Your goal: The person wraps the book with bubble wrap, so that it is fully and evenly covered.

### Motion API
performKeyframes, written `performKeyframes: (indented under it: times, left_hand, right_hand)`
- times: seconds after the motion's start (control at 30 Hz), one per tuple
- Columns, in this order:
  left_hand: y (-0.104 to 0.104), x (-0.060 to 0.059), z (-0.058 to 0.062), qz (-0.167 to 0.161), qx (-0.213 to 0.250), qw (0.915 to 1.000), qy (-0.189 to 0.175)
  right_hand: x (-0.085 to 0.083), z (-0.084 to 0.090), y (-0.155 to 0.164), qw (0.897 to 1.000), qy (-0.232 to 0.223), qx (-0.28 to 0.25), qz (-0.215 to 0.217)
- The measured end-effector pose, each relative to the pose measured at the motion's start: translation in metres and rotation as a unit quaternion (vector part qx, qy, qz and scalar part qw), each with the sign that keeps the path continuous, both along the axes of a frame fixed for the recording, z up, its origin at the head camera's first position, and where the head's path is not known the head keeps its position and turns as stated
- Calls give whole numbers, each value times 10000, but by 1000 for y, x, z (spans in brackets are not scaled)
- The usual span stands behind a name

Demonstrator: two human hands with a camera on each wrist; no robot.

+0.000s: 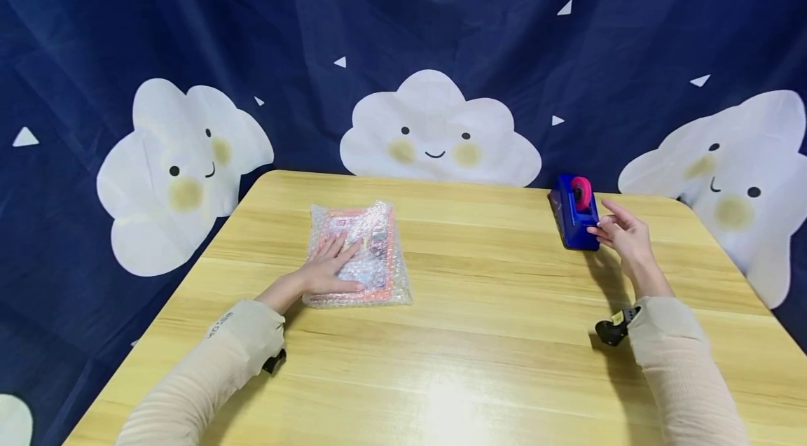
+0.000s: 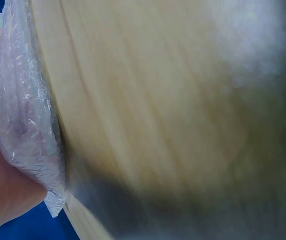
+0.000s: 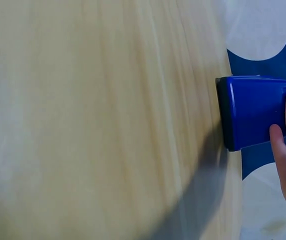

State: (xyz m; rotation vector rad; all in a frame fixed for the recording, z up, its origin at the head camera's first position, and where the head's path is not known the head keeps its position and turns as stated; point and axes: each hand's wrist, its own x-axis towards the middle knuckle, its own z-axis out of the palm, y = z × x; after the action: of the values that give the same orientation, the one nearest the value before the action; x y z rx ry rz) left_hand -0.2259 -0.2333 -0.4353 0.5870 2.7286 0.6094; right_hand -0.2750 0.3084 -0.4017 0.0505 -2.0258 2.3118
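Presses down on a flat packet in bubble wrap with the left hand, fingers spread out and not curled round anything. Likely laid on top like this to stop any sliding. Lying flat on the left part of the wood-grain table, picture side up.

Touches the near end of a blue tape dispenser with fingertips of the right hand, some fingers bent, one sticking out. Cannot tell about a pinch on any tape there: too small and partly hidden. Standing upright near the far edge, on the right, roll end away from the person, maybe for an easy reach to the front end.

Clear, crinkly and shiny, the wrap, with a loose rim past the edges. Under it, an orange border and small pictures, hard to make out. Smooth and hard-looking, the dispenser, long and blocky, with a dark base and a round pink tape roll. Pale yellow, the table top, with long streaks and a bright shine. Behind, a dark blue cloth with smiling white clouds. On both arms, soft cream sleeves.
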Motion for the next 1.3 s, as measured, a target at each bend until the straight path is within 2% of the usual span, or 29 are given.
performKeyframes:
  times: [0.23,0.57,0.73,0.97,1.3]
  left_hand:
    - [0,0,2,-3,37,9999,107]
    - [0,1,0,17,4,9999,121]
    - [0,0,-1,-33,-28,9999,147]
    - [-1,0,-1,-15,-11,9999,135]
    - [0,1,-2,-46,41,9999,153]
  right_hand:
    - [4,-2,0,9985,167,-458,263]
    - [11,-3,6,9929,-20,-857,828]
    - [15,-4,5,9927,-95,-834,865]
    - [19,-1,-1,9963,-219,-438,708]
    - [21,-3,1,9945,-738,-476,574]
